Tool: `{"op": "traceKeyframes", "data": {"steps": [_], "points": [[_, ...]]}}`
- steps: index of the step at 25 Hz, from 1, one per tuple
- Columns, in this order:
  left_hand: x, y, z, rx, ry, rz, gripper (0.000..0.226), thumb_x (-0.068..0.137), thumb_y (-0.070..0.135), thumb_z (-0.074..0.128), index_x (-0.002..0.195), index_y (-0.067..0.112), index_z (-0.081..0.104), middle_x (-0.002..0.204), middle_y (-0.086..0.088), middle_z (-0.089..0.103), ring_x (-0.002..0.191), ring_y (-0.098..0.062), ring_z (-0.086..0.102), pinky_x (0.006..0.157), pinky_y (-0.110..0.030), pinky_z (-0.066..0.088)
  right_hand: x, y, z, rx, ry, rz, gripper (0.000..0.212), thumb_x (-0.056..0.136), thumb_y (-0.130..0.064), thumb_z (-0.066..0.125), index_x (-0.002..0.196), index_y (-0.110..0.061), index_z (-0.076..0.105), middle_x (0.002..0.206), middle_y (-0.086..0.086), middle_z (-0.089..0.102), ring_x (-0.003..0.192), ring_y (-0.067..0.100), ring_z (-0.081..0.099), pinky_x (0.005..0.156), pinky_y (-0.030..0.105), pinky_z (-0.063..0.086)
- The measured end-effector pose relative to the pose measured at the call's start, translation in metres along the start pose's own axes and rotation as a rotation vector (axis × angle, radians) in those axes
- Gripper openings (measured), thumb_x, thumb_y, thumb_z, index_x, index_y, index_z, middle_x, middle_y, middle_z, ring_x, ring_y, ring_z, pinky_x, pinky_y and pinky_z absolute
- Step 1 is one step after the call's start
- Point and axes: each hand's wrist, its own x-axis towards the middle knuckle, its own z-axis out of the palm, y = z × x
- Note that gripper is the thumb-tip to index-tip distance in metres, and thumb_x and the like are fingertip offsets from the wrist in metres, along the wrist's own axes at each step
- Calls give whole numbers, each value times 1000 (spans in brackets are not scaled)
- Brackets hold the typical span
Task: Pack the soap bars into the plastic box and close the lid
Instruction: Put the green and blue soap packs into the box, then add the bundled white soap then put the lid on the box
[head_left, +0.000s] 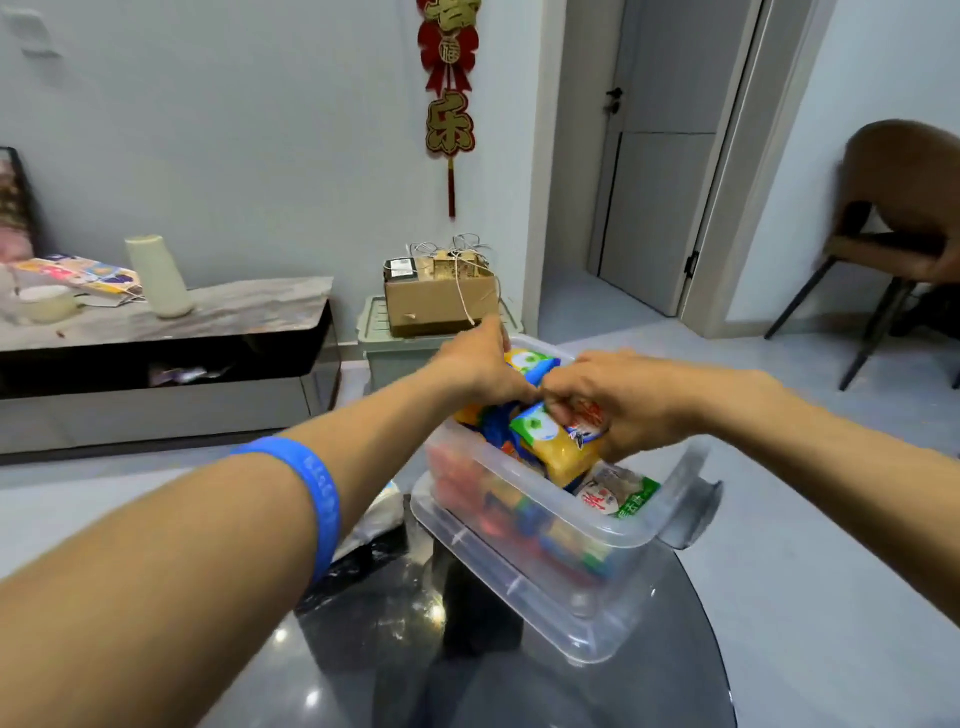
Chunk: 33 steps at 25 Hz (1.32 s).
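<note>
A clear plastic box (571, 525) stands on a dark glass table, seemingly resting on its clear lid (519, 587). It is filled with wrapped soap bars: yellow and blue packets (563, 452) on top, a white and green one (618, 493) at the near right. My left hand (480, 366) reaches over the far left of the box, fingers curled down onto a yellow and blue bar (530, 364). My right hand (631, 400) is closed on a white and red packet (589, 421) in the pile. Both hands touch at the box's middle.
The round glass table (395, 649) ends close to the box's right side. A grey latch (696, 514) sticks out from the box. Behind are a low cabinet (171, 364), a green bin with a cardboard box (439, 296), a door and a brown chair (898, 208).
</note>
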Motion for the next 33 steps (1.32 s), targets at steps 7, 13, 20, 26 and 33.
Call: {"op": "traceKeyframes", "data": {"steps": [7, 13, 20, 26, 33], "points": [[5, -24, 19, 259, 74, 222, 33, 73, 34, 76, 101, 19, 70, 101, -3, 68, 94, -23, 63, 70, -27, 40, 32, 9, 54, -37, 136, -116, 36, 69, -18, 74, 90, -35, 50, 112, -12, 50, 102, 21, 49, 80, 40, 46], [-79, -118, -9, -55, 471, 164, 19, 78, 21, 69, 96, 15, 70, 94, -3, 70, 91, -24, 66, 80, -35, 52, 20, -14, 37, 65, 155, 24, 29, 78, -6, 65, 99, -26, 64, 133, -1, 53, 115, 25, 50, 93, 42, 44], [-113, -211, 12, 256, -36, -272, 97, 59, 57, 73, 143, 25, 35, 133, -12, 50, 126, -34, 44, 99, -40, 40, -13, -65, 36, 98, 312, 178, 18, 85, -16, 54, 95, -26, 65, 112, 1, 65, 101, 27, 57, 83, 41, 47], [-150, -202, 15, 73, 311, -318, 79, 39, 66, 62, 105, 22, 60, 108, -7, 61, 102, -29, 50, 72, -36, 41, -73, -26, 46, 106, 394, 605, 32, 83, -42, 64, 109, -23, 62, 126, 3, 59, 114, 28, 49, 91, 42, 41], [-171, -102, -82, -385, 493, -75, 76, 42, 64, 78, 106, 24, 68, 95, 3, 72, 83, -17, 68, 68, -38, 55, -62, -12, 69, 583, 720, 802, 52, 87, -14, 59, 137, -15, 42, 140, 11, 53, 118, 33, 53, 92, 36, 40]]}}
